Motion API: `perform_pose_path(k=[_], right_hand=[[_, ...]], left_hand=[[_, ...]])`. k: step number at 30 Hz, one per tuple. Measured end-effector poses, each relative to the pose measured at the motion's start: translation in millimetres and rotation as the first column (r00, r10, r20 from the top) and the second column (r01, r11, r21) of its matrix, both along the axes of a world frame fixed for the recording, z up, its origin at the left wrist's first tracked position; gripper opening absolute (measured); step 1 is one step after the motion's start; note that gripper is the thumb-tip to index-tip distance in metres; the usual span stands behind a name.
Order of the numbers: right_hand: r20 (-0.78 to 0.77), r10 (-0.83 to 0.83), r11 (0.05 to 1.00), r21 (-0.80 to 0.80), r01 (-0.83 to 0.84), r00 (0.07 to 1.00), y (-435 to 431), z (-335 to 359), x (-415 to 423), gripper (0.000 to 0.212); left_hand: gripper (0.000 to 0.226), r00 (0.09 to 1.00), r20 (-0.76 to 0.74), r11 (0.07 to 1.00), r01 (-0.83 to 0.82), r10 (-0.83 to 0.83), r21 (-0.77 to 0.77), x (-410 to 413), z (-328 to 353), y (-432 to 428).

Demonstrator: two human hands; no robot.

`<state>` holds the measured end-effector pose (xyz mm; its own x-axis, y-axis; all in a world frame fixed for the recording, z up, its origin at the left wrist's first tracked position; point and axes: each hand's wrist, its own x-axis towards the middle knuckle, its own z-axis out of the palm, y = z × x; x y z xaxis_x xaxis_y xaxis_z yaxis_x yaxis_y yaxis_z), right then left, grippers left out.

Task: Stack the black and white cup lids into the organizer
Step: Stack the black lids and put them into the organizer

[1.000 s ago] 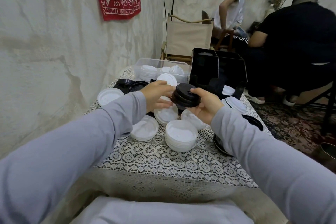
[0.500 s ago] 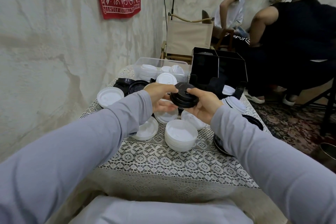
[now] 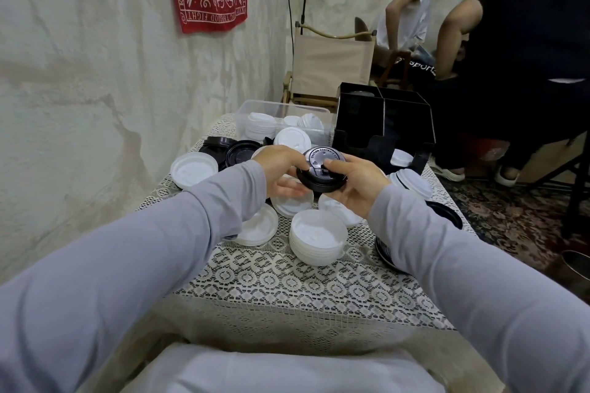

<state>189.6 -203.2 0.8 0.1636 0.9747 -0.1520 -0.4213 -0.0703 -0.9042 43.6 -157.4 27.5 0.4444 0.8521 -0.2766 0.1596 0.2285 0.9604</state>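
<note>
Above the middle of the table I hold a small stack of black lids [image 3: 321, 169] between both hands. My left hand [image 3: 281, 169] grips its left rim and my right hand [image 3: 354, 180] grips its right side with the thumb on top. The black organizer [image 3: 383, 128] stands just behind, at the back right. A stack of white lids [image 3: 317, 241] sits below my hands, with loose white lids [image 3: 193, 169] and black lids [image 3: 236, 151] around it.
A clear plastic bin [image 3: 281, 120] with white lids stands at the back left beside the organizer. More black lids [image 3: 447, 217] lie by the right table edge. The lace tablecloth [image 3: 287, 284] covers the table. Two people sit beyond the table, by a folding chair [image 3: 332, 70].
The black lid stack has tilted so its top faces up toward me. My hands have shifted slightly around it; the person in black has leaned further forward.
</note>
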Motion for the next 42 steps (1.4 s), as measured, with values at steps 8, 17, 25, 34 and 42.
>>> perform_pose_path(k=[8,17,25,34,42], right_hand=[[0.008,0.046,0.999,-0.012,-0.046,0.999,-0.8,-2.3,-8.9,0.029],[0.178,0.075,0.996,-0.055,-0.066,0.981,0.1,3.3,-12.9,0.01],[0.927,-0.19,0.982,0.174,0.076,0.324,17.8,18.8,35.4,0.027],[0.834,-0.061,0.992,-0.011,-0.127,-0.548,31.7,-1.9,29.9,0.028],[0.737,0.141,0.973,-0.227,-0.045,-0.661,48.7,-17.6,-7.1,0.013]], left_hand=[[0.099,0.845,-0.533,0.638,0.432,-0.04,0.638,6.0,-22.1,1.5],[0.091,0.725,-0.678,0.499,0.546,0.119,0.673,-0.8,-25.9,7.8],[0.088,0.701,-0.687,0.552,0.501,0.192,0.666,-19.2,-24.3,20.0],[0.093,0.672,-0.723,0.592,0.519,0.164,0.616,-14.6,-33.1,25.2],[0.097,0.647,-0.75,0.587,0.557,0.136,0.587,-19.1,-36.9,23.5]])
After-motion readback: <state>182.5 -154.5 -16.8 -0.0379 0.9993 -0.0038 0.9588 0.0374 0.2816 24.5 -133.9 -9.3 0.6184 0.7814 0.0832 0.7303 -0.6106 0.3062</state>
